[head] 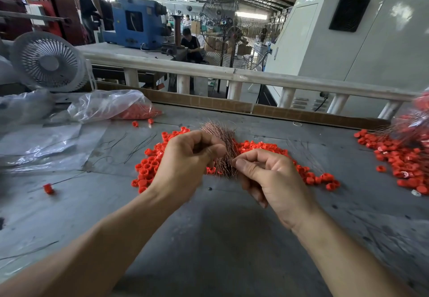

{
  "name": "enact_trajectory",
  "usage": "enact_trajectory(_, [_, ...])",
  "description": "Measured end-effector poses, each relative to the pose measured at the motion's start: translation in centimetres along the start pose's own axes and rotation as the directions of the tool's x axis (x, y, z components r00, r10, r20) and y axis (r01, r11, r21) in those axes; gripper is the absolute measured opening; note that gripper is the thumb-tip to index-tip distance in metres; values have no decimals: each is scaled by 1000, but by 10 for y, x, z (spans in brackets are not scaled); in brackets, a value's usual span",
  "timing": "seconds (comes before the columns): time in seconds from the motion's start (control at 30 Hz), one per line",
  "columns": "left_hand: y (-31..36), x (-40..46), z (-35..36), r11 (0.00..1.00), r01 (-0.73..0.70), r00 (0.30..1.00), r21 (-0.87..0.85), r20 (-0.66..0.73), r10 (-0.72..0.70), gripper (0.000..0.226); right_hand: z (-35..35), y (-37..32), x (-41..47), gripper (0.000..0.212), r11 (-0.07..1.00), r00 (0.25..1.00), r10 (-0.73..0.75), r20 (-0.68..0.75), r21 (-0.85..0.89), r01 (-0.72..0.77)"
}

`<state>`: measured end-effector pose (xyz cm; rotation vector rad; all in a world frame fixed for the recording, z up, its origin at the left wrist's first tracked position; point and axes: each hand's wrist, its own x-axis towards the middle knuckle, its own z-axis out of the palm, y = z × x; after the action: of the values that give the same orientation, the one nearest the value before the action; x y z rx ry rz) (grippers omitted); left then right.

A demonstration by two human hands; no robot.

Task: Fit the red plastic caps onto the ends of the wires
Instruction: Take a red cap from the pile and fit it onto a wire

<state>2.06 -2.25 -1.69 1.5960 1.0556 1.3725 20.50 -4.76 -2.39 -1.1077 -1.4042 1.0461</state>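
Copper wires (221,148) sit bunched between my hands: left hand (185,162) curled round them, right hand (267,176) pinching some (over red caps (148,169)).

Two hands, one bundle of copper wires (220,148), two fans (one small (47,62), one tall (228,31)), red caps (148,169) beyond counting.

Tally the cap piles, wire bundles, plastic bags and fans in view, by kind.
Cap piles: 2, centre pile and right pile
Wire bundles: 1, copper bundle
Plastic bags: 2, cap bag and flat bag
Fans: 2, white fan and pedestal fan
Total: 7
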Motion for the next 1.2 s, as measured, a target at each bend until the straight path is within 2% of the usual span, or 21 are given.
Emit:
enact_trajectory(0.07, [-1, 6, -9, 998, 9, 997, 61, -78, -4, 13, -2, 1, 0, 15, 1000, 999, -8, -39, -8, 7])
enact_trajectory(0.13, [-3, 11, -18, 971, 25, 990, 238, -140, 9, 15, -4, 3, 0, 19, 1000, 997, -21, -77, -25, 19])
enact_trajectory(0.27, [-9, 15, -26, 802, 80, 991, 592, -131, -3, 13, -5, 6, 2, 19, 996, 996, -40, -79, -86, 34])
enact_trajectory(0.37, [-12, 12, -26, 689, 57, 996, 722, -91, 13, 10, -5, 10, 3, 14, 986, 996, -69, -55, -157, 60])
enact_trajectory(0.57, [-19, 9, -29, 580, -44, 996, 814, -6, 84, 12, -4, 14, 3, 12, 966, 995, -91, -43, -246, 77])
enact_trajectory(0.7, [-23, 10, -27, 502, -45, 997, 864, 7, 77, 12, -4, 14, 2, 11, 960, 994, -101, -35, -267, 88])
enact_trajectory(0.93, [-24, 13, -23, 437, -34, 999, 899, 19, 41, 11, -1, 10, 0, 16, 943, 994, -106, -38, -322, 88])
enact_trajectory(1.07, [-22, 12, -22, 462, -40, 999, 886, 24, 40, 10, -1, 8, -1, 17, 946, 995, -96, -41, -316, 78])
enact_trajectory(1.2, [-16, 10, -22, 554, -40, 996, 831, -10, 88, 9, -1, 8, -1, 18, 943, 995, -90, -44, -325, 71])
